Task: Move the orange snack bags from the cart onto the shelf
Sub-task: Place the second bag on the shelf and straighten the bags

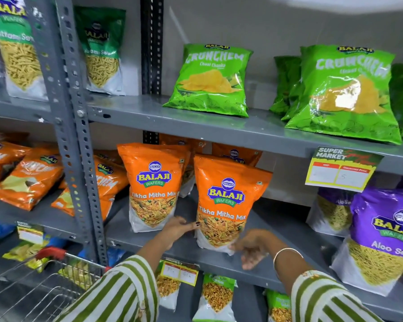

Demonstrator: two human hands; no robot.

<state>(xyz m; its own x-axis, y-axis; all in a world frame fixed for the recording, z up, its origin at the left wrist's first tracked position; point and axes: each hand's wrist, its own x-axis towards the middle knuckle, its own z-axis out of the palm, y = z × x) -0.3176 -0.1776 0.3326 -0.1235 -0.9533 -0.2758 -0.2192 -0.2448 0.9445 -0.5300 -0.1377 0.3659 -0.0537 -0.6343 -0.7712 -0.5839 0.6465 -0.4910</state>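
Note:
An orange Tikha Mitha Mix snack bag (228,201) stands upright on the grey middle shelf (282,226). My left hand (176,230) rests its fingertips against the bag's lower left edge. My right hand (254,248) is at the bag's lower right corner, thumb touching it and fingers spread over the shelf's front edge. A second identical orange bag (153,184) stands just to the left, with more orange bags behind both. The wire cart (33,291) with a red handle (51,253) is at the bottom left; no orange bag shows in the part I see.
Purple Aloo Sev bags (382,240) stand at the right of the same shelf. Green Crunchem bags (209,80) lie on the shelf above. A perforated grey upright (79,145) separates a left bay holding orange Crunchem bags (30,177). A price tag (342,168) hangs above.

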